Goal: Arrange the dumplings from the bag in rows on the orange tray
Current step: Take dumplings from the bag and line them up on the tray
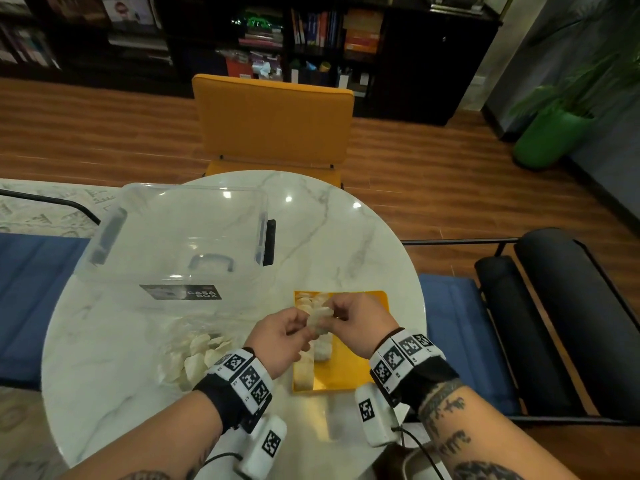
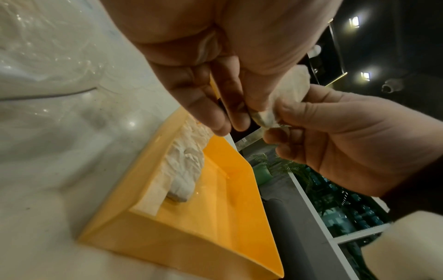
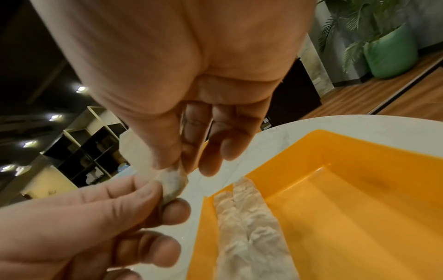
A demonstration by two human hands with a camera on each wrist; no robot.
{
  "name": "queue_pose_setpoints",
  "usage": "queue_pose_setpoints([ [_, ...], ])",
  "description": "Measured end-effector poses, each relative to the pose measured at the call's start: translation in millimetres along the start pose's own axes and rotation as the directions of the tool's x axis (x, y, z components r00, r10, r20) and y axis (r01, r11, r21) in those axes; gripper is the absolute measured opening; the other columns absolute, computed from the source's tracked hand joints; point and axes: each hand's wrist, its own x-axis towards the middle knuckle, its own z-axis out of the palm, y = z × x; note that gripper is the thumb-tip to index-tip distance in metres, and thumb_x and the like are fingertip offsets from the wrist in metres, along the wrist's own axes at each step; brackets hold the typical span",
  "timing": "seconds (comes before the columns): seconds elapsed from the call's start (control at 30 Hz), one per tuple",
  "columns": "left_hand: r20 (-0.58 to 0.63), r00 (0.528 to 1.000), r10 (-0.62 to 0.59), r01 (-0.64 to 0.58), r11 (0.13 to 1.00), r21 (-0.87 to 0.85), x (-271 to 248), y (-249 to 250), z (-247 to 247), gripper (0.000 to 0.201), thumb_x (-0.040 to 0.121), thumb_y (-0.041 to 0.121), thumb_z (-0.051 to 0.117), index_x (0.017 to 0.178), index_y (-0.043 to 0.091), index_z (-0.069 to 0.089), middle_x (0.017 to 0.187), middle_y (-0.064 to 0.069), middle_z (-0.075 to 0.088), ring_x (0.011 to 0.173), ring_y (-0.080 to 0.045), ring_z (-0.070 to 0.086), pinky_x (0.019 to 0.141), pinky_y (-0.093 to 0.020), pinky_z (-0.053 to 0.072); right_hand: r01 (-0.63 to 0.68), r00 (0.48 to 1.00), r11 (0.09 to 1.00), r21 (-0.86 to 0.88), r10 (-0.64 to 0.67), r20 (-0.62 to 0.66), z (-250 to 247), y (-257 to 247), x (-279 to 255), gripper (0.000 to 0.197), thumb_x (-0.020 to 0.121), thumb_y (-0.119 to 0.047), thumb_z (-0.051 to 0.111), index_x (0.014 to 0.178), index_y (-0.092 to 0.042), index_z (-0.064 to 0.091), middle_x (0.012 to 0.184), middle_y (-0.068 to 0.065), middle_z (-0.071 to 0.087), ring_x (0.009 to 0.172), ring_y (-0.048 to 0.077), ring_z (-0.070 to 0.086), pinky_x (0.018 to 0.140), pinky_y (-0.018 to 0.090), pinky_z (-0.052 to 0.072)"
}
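Black-strapped at both wrists, pinching one dumpling (image 1: 320,320) from two sides. Gripping one end between thumb and fingertips of the left hand (image 1: 280,336), with the lower fingers curling under it. Gripping the other end between thumb and forefinger of the right hand (image 1: 356,322), with the remaining fingers hanging loosely extended, clear of the dough. Holding the dumpling in the air above the left part of the orange tray (image 1: 349,372), not touching it.

Below the hands, resting the tray on the marble table (image 1: 346,237), close to the right edge. Showing two rows of dumplings (image 1: 322,351) packed side by side along the tray's left wall, touching one another; exposing bare orange floor across the right part.

Just left of the tray, lying flat: a clear bag (image 1: 197,351) containing loose dumplings. Beyond the bag, standing on the table: a clear plastic box (image 1: 173,233) bearing a dark label.

Past the table, facing it: an orange chair (image 1: 273,123). Farther back, standing against the wall: a dark bookshelf (image 1: 263,36).
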Motion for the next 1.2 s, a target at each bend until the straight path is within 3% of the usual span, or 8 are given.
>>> queue_pose_setpoints([
  [0.17, -0.111, 0.994, -0.013, 0.032, 0.985, 0.17, 7.7, -20.0, -6.5, 0.007, 0.088, 0.028, 0.068, 0.094, 0.031, 0.069, 0.09, 0.011, 0.072, 0.082, -0.01, 0.069, 0.075, -0.03, 0.057, -0.071, 0.997, 0.989, -0.127, 0.065, -0.052, 4.5, 17.4, -0.1, 0.012, 0.088, -0.026, 0.069, 0.077, -0.026, 0.063, 0.073, -0.01, 0.062, 0.077, 0.014, 0.06, 0.075, 0.033, 0.052],
  [0.3, -0.179, 0.984, -0.005, 0.067, 0.938, 0.339, 9.6, -32.2, -14.9, 0.016, 0.087, 0.031, 0.068, 0.101, 0.035, 0.065, 0.1, 0.016, 0.067, 0.1, -0.006, 0.062, 0.09, -0.024, 0.047, -0.177, 0.984, 0.965, -0.195, 0.177, -0.018, 11.5, 38.2, 1.2, 0.013, 0.088, -0.024, 0.068, 0.082, -0.028, 0.057, 0.071, -0.012, 0.054, 0.073, 0.014, 0.055, 0.065, 0.025, 0.044],
  [0.43, -0.107, 0.991, -0.079, 0.116, 0.909, 0.401, 8.2, -33.9, -13.0, 0.038, 0.084, 0.036, 0.071, 0.119, 0.037, 0.058, 0.109, 0.013, 0.064, 0.098, -0.009, 0.06, 0.074, -0.017, 0.042, -0.224, 0.963, 0.924, -0.31, 0.258, 0.074, 25.2, 48.0, 1.7, 0.011, 0.086, -0.025, 0.067, 0.083, -0.03, 0.057, 0.076, -0.009, 0.059, 0.072, 0.013, 0.057, 0.055, 0.021, 0.041],
  [0.53, -0.09, 0.99, -0.106, 0.133, 0.911, 0.392, 10.6, -36.8, -10.2, 0.044, 0.082, 0.034, 0.073, 0.122, 0.04, 0.055, 0.106, 0.012, 0.065, 0.092, -0.007, 0.062, 0.061, -0.012, 0.041, -0.256, 0.941, 0.895, -0.364, 0.318, 0.119, 36.1, 49.8, 4.4, 0.01, 0.086, -0.026, 0.066, 0.083, -0.029, 0.057, 0.08, -0.006, 0.06, 0.071, 0.012, 0.056, 0.053, 0.021, 0.04],
  [0.67, -0.098, 0.986, -0.135, 0.16, 0.933, 0.322, 12.8, -41.0, -7.2, 0.043, 0.078, 0.032, 0.074, 0.115, 0.043, 0.057, 0.091, 0.013, 0.069, 0.079, -0.008, 0.068, 0.072, -0.028, 0.058, -0.313, 0.916, 0.883, -0.349, 0.378, 0.135, 47.0, 49.3, 11.9, 0.009, 0.085, -0.028, 0.07, 0.087, -0.03, 0.062, 0.092, -0.004, 0.064, 0.087, 0.017, 0.063, 0.073, 0.026, 0.051],
  [0.8, -0.085, 0.984, -0.156, 0.174, 0.945, 0.277, 12.8, -43.9, -6.8, 0.043, 0.076, 0.032, 0.075, 0.113, 0.045, 0.058, 0.087, 0.012, 0.071, 0.072, -0.01, 0.071, 0.075, -0.037, 0.061, -0.372, 0.903, 0.867, -0.332, 0.421, 0.089, 49.9, 48.4, 21.9, 0.01, 0.082, -0.026, 0.071, 0.089, -0.029, 0.066, 0.098, -0.002, 0.069, 0.09, 0.018, 0.065, 0.08, 0.029, 0.056],
  [1.07, -0.085, 0.981, -0.172, 0.186, 0.964, 0.192, 9.6, -41.9, -4.6, 0.041, 0.082, 0.021, 0.072, 0.117, 0.037, 0.058, 0.087, 0.008, 0.071, 0.057, -0.016, 0.07, 0.064, -0.038, 0.062, -0.421, 0.878, 0.841, -0.34, 0.472, 0.082, 51.9, 49.2, 28.8, 0.018, 0.077, -0.025, 0.074, 0.087, -0.025, 0.059, 0.096, 0.0, 0.068, 0.088, 0.018, 0.065, 0.073, 0.028, 0.055],
  [1.2, -0.099, 0.978, -0.186, 0.201, 0.963, 0.182, 6.6, -39.8, -3.4, 0.041, 0.084, 0.02, 0.071, 0.119, 0.036, 0.057, 0.089, 0.009, 0.07, 0.059, -0.018, 0.071, 0.061, -0.037, 0.062, -0.443, 0.873, 0.833, -0.331, 0.485, 0.053, 47.8, 46.5, 23.7, 0.03, 0.079, -0.029, 0.075, 0.103, -0.022, 0.06, 0.1, 0.001, 0.065, 0.09, 0.019, 0.064, 0.069, 0.028, 0.052],
])
